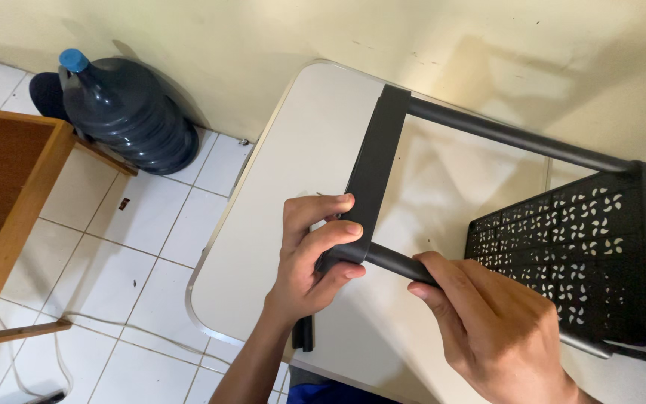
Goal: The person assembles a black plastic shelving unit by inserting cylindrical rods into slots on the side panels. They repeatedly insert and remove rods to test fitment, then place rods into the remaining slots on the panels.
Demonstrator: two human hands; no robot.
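Observation:
My left hand (312,258) grips the lower end of a flat black plastic end frame (375,161) that stands on a white table (293,150). My right hand (487,329) is closed around a black tube (398,263) whose end meets the frame's lower corner. A second black tube (517,138) runs from the frame's upper end to a black perforated shelf panel (570,247) at the right. Part of the lower tube is hidden under my right hand.
A dark blue water jug (125,112) with a blue cap lies on the white tiled floor by the wall. A wooden piece of furniture (9,209) stands at the left. A white cable (54,352) trails across the floor. A short black part (304,333) lies at the table's near edge.

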